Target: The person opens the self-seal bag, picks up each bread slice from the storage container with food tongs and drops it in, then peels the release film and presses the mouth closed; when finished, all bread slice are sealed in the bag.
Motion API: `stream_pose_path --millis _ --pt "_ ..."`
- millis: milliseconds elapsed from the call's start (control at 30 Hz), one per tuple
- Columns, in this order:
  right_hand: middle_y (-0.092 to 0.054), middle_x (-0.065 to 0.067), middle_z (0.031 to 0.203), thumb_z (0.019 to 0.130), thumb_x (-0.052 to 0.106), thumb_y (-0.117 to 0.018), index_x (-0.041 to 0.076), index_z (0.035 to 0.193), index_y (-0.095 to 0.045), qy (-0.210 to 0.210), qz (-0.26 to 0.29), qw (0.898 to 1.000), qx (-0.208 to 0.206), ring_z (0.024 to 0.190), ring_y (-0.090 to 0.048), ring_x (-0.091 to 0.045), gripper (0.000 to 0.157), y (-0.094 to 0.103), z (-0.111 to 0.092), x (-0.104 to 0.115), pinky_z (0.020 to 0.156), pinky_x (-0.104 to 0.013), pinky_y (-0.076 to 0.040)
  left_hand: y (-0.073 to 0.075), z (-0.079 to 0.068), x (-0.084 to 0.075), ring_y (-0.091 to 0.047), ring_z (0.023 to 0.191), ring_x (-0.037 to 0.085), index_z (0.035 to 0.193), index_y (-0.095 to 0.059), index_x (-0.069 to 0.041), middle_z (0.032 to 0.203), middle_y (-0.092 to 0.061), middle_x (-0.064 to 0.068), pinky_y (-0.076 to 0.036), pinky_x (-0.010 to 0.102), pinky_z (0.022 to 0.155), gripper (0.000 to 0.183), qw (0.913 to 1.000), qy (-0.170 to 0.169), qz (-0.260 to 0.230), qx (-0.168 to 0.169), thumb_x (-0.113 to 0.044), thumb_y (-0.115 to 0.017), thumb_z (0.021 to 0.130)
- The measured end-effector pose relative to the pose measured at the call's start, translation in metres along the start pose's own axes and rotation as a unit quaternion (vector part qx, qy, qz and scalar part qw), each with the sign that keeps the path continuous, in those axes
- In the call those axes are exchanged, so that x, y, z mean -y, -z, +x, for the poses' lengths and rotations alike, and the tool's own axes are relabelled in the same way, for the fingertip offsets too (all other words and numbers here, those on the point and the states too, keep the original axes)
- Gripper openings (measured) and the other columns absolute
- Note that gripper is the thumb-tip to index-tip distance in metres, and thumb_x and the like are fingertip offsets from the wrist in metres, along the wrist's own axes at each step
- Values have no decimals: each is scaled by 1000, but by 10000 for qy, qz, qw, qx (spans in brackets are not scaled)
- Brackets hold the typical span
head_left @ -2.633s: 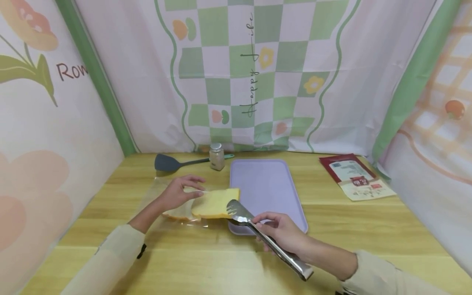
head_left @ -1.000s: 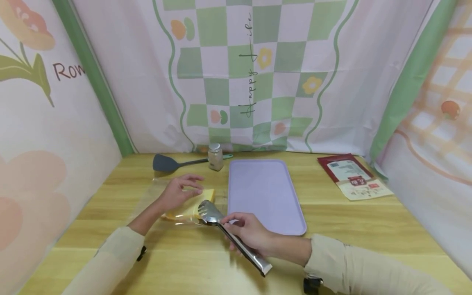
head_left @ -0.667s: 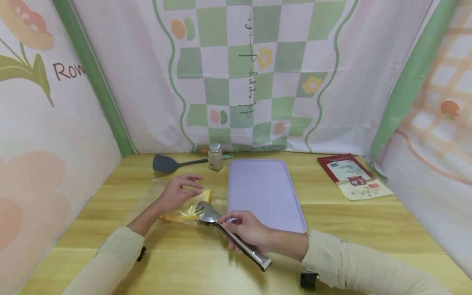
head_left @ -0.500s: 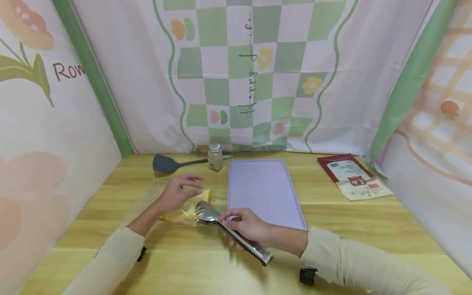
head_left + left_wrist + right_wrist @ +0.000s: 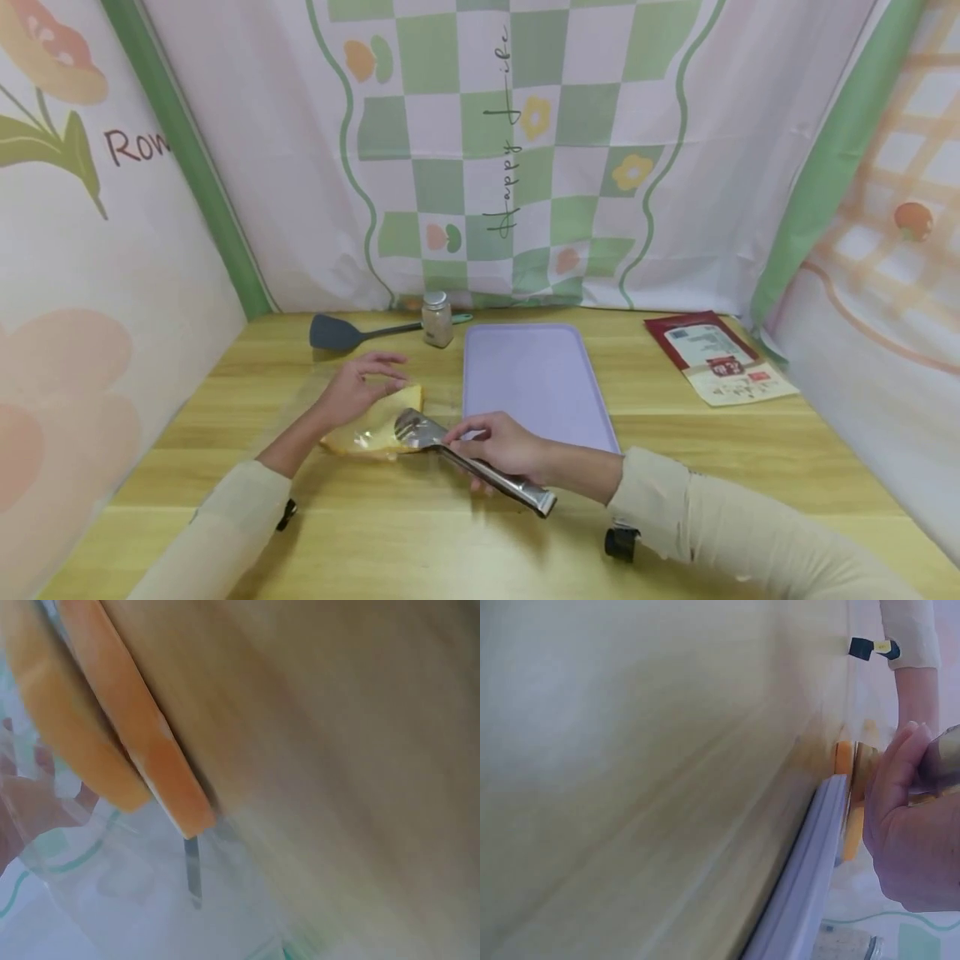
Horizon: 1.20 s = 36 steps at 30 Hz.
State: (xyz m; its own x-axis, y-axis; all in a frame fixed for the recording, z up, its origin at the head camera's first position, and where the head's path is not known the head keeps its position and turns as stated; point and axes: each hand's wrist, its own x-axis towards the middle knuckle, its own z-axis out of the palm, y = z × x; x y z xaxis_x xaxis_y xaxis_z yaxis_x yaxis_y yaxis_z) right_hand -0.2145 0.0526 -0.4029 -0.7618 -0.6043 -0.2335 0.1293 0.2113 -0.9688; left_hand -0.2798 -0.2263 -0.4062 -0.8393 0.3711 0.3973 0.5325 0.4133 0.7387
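Bread slices [image 5: 371, 429] with orange-yellow crusts lie in a clear plastic bag [image 5: 442, 400] left of the lilac tray. In the left wrist view, two crust edges lie side by side, the nearer slice [image 5: 142, 720] against the table. My left hand [image 5: 363, 387] pinches the bag's film above the bread between thumb and fingers. With my right hand [image 5: 498, 446] I grip metal tongs [image 5: 517, 487] by their arms. Their broad slotted head overlaps the bread's right edge, and a thin metal tip shows below the crust in the left wrist view. The right wrist view partly hides the tongs behind the hand.
The lilac tray [image 5: 532, 375] lies right of the bag, under the right forearm's path. Behind the bag are a dark spatula [image 5: 337, 333] and a glass jar [image 5: 437, 321] with a metal lid. A red and cream packet [image 5: 720, 358] lies far right. Curtains surround the table.
My right hand and the tongs have moved left from over the tray's edge, and the slice has slid left into the bag. Lately the tongs' handle end has risen slightly. My left hand barely moved.
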Motion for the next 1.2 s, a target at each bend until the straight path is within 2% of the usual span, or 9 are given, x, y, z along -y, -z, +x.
stream_pose_path --millis 200,300,400,533,667,933,1200 --pt "-67 -19 79 97 17 -64 6 122 -67 -32 -59 10000 -28 51 -61 -16 27 7 -6 0 43 -25 -50 4 1 4 -54 121 40 97 -73 5 127 -63 20 -43 63 98 13 9999 58 -145 -30 -3 -73 87" --pt "-70 -17 85 96 20 -65 7 124 -67 21 -134 9999 -99 51 -62 -16 30 12 -13 1 42 -26 -50 5 1 5 -55 120 41 98 -72 6 127 -63 20 -46 64 93 12 9998 39 -172 13 0 -71 88" --pt "-71 -16 90 96 22 -67 8 126 -67 46 -227 9996 -185 51 -63 -16 33 19 -19 3 42 -27 -51 4 2 5 -55 120 41 97 -72 6 127 -64 20 -49 60 92 11 9999 24 -153 11 2 -71 87" --pt "-70 -16 90 95 24 -68 9 126 -67 -22 -252 9993 -288 51 -63 -15 34 27 -28 4 44 -27 -52 3 3 2 -56 120 39 97 -73 3 127 -64 17 -54 47 85 11 9999 111 -115 -18 -1 -72 88" --pt "-70 -19 88 95 22 -68 7 126 -67 -41 -140 9993 -357 51 -63 -16 35 35 -38 5 46 -29 -53 3 3 0 -55 121 37 99 -74 1 129 -64 16 -52 38 78 13 9995 237 -212 -30 -7 -73 89" --pt "-70 -26 95 95 13 -65 4 129 -62 66 -186 9992 -350 58 -68 -24 35 57 -60 6 51 -34 -56 4 5 -2 -56 121 36 102 -74 -2 130 -63 14 -54 36 78 16 9992 297 -263 -47 -13 -72 91" --pt "-67 -29 106 98 14 -63 2 135 -53 201 -325 9992 -94 74 -71 -35 41 89 -79 6 58 -39 -59 4 8 -2 -55 122 34 102 -74 1 130 -63 12 -52 37 79 20 9993 280 -220 -146 -16 -70 93"
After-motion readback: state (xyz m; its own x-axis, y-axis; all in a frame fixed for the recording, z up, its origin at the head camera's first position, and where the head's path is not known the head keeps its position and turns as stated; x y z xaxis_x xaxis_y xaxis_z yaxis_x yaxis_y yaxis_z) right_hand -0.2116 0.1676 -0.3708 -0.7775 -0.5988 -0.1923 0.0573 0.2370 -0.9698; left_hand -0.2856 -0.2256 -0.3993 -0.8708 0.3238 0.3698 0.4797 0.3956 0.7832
